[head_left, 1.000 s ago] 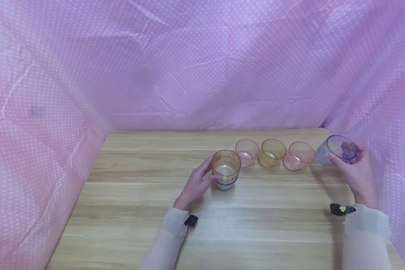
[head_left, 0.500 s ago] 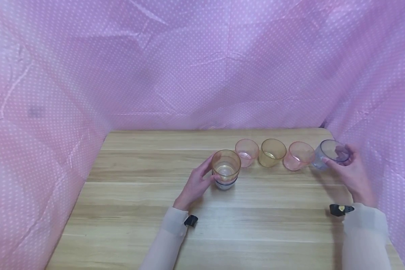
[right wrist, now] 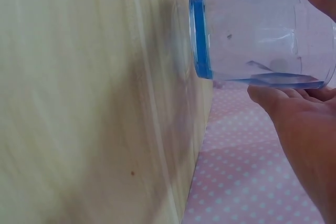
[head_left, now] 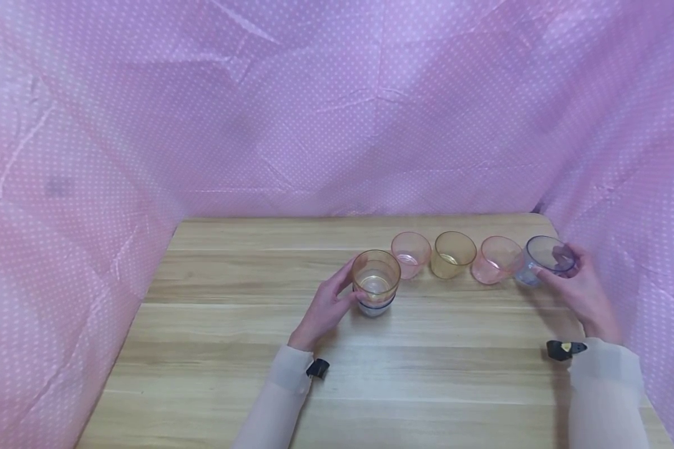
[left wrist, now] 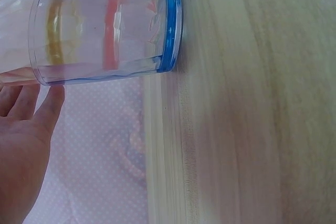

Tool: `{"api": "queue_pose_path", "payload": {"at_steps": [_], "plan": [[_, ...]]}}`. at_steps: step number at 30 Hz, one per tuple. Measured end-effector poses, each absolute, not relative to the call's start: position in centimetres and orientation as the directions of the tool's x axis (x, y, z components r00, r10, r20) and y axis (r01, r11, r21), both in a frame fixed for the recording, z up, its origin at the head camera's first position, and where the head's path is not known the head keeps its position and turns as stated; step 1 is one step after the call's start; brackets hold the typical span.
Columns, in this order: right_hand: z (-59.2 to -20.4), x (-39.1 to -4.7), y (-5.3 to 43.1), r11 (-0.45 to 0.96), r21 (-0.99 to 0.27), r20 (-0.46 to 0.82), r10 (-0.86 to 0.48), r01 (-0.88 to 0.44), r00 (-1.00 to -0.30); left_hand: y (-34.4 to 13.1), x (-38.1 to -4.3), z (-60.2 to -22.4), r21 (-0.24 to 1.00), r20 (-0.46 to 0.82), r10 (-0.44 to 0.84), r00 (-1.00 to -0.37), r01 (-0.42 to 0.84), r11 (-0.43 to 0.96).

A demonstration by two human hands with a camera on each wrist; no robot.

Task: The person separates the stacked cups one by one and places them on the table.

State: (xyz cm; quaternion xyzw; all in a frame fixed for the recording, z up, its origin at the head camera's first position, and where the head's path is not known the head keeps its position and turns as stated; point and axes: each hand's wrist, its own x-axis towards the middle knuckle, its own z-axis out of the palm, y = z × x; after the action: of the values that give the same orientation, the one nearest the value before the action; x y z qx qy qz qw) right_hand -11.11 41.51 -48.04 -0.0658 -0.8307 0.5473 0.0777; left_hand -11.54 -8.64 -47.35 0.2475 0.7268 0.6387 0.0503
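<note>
My left hand grips a nested stack of clear tumblers, a yellow tumbler on top and a blue-tinted tumbler at the bottom. Pink and yellow bands show through that bottom tumbler in the left wrist view. At the far right, my right hand holds another blue tumbler by its side, thumb on the near face and fingers behind. Its thick blue base is close to the tabletop; whether it touches I cannot tell. A pink tumbler is right beside it.
A yellow tumbler and another pink tumbler continue the row leftward, just behind the stack. The wooden table ends at a back edge near a pink dotted cloth, which also hangs at both sides.
My right hand has brought the blue tumbler left and a little lower, up against the pink one at the row's end. The left hand and its stack have stayed in place.
</note>
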Motion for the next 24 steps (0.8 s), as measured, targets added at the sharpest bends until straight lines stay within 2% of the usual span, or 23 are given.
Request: {"api": "queue_pose_path", "payload": {"at_steps": [20, 24], "plan": [[-48.46, -10.94, 41.0, 0.402, -0.908, -0.043, 0.184, 0.115, -0.982, -8.73, -11.93, -47.33, 0.947, 0.251, 0.428, -0.868, 0.311, 0.076], [-48.57, -10.91, 40.91, 0.351, -0.93, -0.042, 0.194, 0.109, -0.98, -8.78, -11.9, -47.36, 0.95, 0.242, 0.427, -0.871, 0.302, 0.076]]}}
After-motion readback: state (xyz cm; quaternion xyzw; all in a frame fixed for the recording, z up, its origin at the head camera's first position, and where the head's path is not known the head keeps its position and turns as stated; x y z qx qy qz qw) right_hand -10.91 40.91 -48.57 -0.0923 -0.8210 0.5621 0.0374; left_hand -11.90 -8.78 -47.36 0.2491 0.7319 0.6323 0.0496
